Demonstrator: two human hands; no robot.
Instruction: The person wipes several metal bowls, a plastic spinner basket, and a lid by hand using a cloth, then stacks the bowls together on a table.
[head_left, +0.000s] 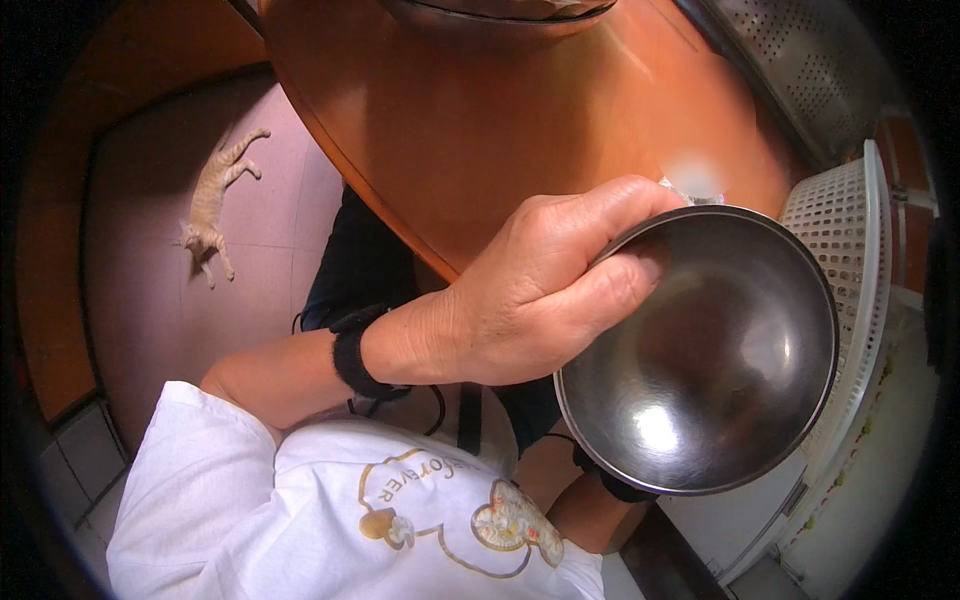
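A round metal bowl with a dark, shiny inside is held up before me, its open side facing the camera. My left hand grips its upper left rim. The thumb presses inside the bowl, and the fingers go out of sight behind it. My right forearm, with a black band at the wrist, reaches up behind the bowl's lower edge. The bowl hides my right hand, so its grip does not show. Just above the rim, a small whitish thing on the table is too blurred to name.
A brown tabletop with a curved edge spreads ahead. A metal vessel stands at its far side. To the right are a perforated metal container and a white plastic basket. A cat lies on the floor at left.
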